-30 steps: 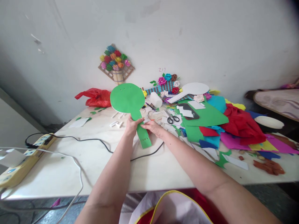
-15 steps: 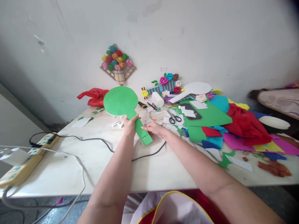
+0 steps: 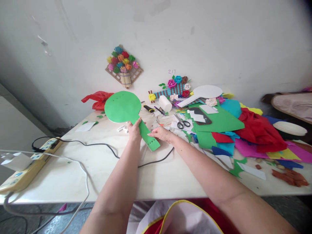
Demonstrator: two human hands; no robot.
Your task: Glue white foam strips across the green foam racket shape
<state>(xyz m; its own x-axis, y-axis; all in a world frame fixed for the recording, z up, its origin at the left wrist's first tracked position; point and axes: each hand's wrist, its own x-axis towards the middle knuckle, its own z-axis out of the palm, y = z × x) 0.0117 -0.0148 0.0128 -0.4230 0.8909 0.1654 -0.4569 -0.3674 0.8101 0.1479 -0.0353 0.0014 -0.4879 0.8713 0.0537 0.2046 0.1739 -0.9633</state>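
Observation:
A green paddle-shaped cutout (image 3: 123, 106), with a round head and a straight handle, is held up above the table. My left hand (image 3: 134, 130) grips it where the handle meets the head, thumb on the front face. At the handle's right edge, my right hand (image 3: 161, 134) pinches it between thumb and fingers. A row of small dark dots crosses the handle's lower end, and fainter dots mark the top of the head. Beyond the right hand, black-handled scissors (image 3: 183, 124) lie among paper scraps.
A yellow power strip (image 3: 31, 167) and a black cable (image 3: 97, 144) lie at the left. Green sheets (image 3: 224, 122), a phone (image 3: 198, 116), a white paddle shape (image 3: 207, 92) and red crepe paper (image 3: 260, 130) crowd the right. A red plastic bag (image 3: 97, 100) rests by the wall.
The green cutout has tilted slightly, its round head shifting a little left and down. Both hands keep their hold; the whole view has shifted slightly.

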